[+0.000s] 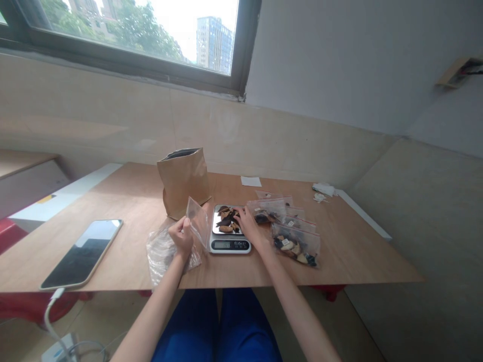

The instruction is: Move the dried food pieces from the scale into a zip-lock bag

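Observation:
My left hand [181,235] holds a small clear zip bag [198,220] upright just left of a kitchen scale [229,244]. Dark and tan dried pieces [227,219] lie piled on the scale's plate. My right hand [247,222] rests on the right side of that pile, fingers on the pieces. Whether it grips one I cannot tell. Several filled zip bags [296,244] lie to the right of the scale.
A brown paper bag [183,181] stands open behind the scale. A stack of empty clear bags [163,254] lies under my left wrist. A phone [83,253] with a cable lies at the left. A paper slip [251,181] and white scraps [323,190] lie at the back of the wooden table [358,251].

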`<state>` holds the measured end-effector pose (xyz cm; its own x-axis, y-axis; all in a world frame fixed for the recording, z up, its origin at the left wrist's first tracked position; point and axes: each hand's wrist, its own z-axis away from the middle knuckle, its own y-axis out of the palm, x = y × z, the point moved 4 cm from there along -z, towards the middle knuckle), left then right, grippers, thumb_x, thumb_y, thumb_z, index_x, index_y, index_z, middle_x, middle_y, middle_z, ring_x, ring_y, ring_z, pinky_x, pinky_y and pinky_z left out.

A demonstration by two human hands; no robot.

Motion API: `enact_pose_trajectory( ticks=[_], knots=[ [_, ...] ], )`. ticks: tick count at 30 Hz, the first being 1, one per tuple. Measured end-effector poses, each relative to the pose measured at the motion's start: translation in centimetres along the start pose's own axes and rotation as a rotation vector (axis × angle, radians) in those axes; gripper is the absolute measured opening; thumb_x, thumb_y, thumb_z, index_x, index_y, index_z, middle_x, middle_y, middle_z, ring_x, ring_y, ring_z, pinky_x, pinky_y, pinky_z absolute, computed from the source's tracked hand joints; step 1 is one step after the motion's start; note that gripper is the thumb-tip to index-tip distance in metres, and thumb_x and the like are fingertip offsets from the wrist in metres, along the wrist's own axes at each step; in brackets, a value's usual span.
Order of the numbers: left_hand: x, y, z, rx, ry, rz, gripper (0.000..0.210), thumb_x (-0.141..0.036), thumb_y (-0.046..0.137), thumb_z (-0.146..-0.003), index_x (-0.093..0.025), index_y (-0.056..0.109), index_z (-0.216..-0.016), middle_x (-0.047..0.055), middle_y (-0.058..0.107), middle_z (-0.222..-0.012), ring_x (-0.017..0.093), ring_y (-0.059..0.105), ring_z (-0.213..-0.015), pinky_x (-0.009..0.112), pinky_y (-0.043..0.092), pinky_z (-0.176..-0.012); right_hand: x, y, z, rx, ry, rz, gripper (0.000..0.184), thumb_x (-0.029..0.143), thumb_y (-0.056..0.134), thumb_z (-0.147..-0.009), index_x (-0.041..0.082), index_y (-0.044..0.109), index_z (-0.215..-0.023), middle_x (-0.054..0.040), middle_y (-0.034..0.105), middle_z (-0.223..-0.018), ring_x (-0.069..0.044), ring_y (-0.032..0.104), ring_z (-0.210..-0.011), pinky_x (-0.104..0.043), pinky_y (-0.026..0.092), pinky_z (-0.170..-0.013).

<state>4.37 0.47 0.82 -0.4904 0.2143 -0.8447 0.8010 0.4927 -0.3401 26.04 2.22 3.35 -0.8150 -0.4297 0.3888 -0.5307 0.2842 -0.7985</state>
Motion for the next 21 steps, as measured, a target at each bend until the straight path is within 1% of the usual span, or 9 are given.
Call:
enact_pose_trajectory(
  ticks=[3, 10, 12, 14, 16, 17, 18, 20, 21],
  knots=[
    [0.0, -0.6, 0.0, -0.167, -0.035, 0.149, 0.038, -0.044, 0.028, -0.082, -0.024, 0.015, -0.053, -0.003, 0.021, -0.051, 0.012, 0.024, -0.05, 0.028, 0.025, -0.049, -0.2, -0.1, -0.1, -0.073, 0.062, -0.068, 0.022, 0.022, 0.043, -0.09, 0.017, 0.056, -0.106, -0.0121, 0.054, -0.102, -0.023, 0.059, -0.089, -0.039, 0.047, -0.082],
    [-0.7, -0.3, 0.1, -0.111, 0.0, 0.161, 0.036, -0.042, 0.031, -0.078, -0.023, 0.014, -0.052, -0.003, 0.02, -0.049, 0.011, 0.021, -0.05, 0.027, 0.022, -0.049, -0.2, -1.7, -1.1, -0.274, 0.237, -0.317, 0.016, 0.028, 0.042, -0.088, 0.018, 0.054, -0.091, -0.0109, 0.059, -0.096, -0.022, 0.055, -0.093, -0.038, 0.043, -0.086],
    [-1.0, -0.2, 0.1, -0.083, 0.042, 0.152, 0.036, -0.041, 0.032, -0.078, -0.023, 0.016, -0.051, -0.003, 0.02, -0.049, 0.011, 0.021, -0.049, 0.027, 0.021, -0.048, 0.7, -2.2, -1.6, -0.332, 0.301, -0.448, 0.019, 0.035, 0.043, -0.088, 0.019, 0.053, -0.09, -0.0084, 0.06, -0.09, -0.02, 0.056, -0.087, -0.035, 0.044, -0.083],
    [-1.3, -0.2, 0.1, -0.049, 0.089, 0.146, 0.037, -0.04, 0.033, -0.079, -0.023, 0.017, -0.05, -0.003, 0.021, -0.048, 0.011, 0.022, -0.048, 0.028, 0.021, -0.048, 2.1, -2.4, -1.9, -0.342, 0.385, -0.659, 0.026, 0.044, 0.045, -0.086, 0.02, 0.052, -0.089, -0.0043, 0.058, -0.082, -0.017, 0.055, -0.075, -0.031, 0.046, -0.073],
    [-1.7, -0.2, 0.2, -0.021, 0.124, 0.145, 0.037, -0.04, 0.033, -0.079, -0.023, 0.018, -0.05, -0.003, 0.022, -0.047, 0.011, 0.023, -0.048, 0.028, 0.022, -0.048, 4.2, -2.1, -2.1, -0.237, 0.465, -0.948, 0.034, 0.054, 0.046, -0.084, 0.021, 0.05, -0.089, 0.001, 0.054, -0.07, -0.012, 0.049, -0.058, -0.025, 0.043, -0.056],
    [-1.8, -0.2, 0.2, -0.013, 0.138, 0.146, 0.037, -0.04, 0.033, -0.079, -0.023, 0.018, -0.05, -0.004, 0.023, -0.047, 0.011, 0.023, -0.047, 0.028, 0.022, -0.048, 5.5, -2.0, -2.1, -0.144, 0.484, -1.092, 0.037, 0.057, 0.047, -0.082, 0.021, 0.05, -0.087, 0.0035, 0.05, -0.064, -0.01, 0.044, -0.05, -0.023, 0.039, -0.049],
    [-2.0, -0.2, 0.3, -0.006, 0.152, 0.147, 0.037, -0.04, 0.034, -0.079, -0.023, 0.018, -0.05, -0.004, 0.023, -0.047, 0.011, 0.023, -0.047, 0.027, 0.022, -0.048, 6.8, -1.9, -2.2, -0.028, 0.482, -1.207, 0.038, 0.059, 0.048, -0.081, 0.021, 0.05, -0.086, 0.0047, 0.047, -0.062, -0.009, 0.042, -0.048, -0.022, 0.037, -0.047],
    [-2.1, -0.2, 0.3, 0.0, 0.173, 0.155, 0.037, -0.038, 0.034, -0.079, -0.023, 0.019, -0.05, -0.004, 0.024, -0.047, 0.011, 0.024, -0.047, 0.027, 0.022, -0.048, 8.9, -2.2, -2.1, 0.159, 0.459, -1.292, 0.038, 0.058, 0.052, -0.079, 0.02, 0.052, -0.082, 0.0054, 0.045, -0.059, -0.008, 0.04, -0.047, -0.021, 0.034, -0.045],
    [-2.0, -0.2, 0.3, -0.001, 0.181, 0.162, 0.037, -0.038, 0.035, -0.08, -0.022, 0.02, -0.05, -0.004, 0.025, -0.047, 0.01, 0.025, -0.047, 0.027, 0.022, -0.048, 9.5, -2.3, -2.0, 0.234, 0.441, -1.267, 0.037, 0.057, 0.053, -0.079, 0.019, 0.053, -0.079, 0.0056, 0.045, -0.058, -0.008, 0.04, -0.046, -0.02, 0.034, -0.045]
  ],
)
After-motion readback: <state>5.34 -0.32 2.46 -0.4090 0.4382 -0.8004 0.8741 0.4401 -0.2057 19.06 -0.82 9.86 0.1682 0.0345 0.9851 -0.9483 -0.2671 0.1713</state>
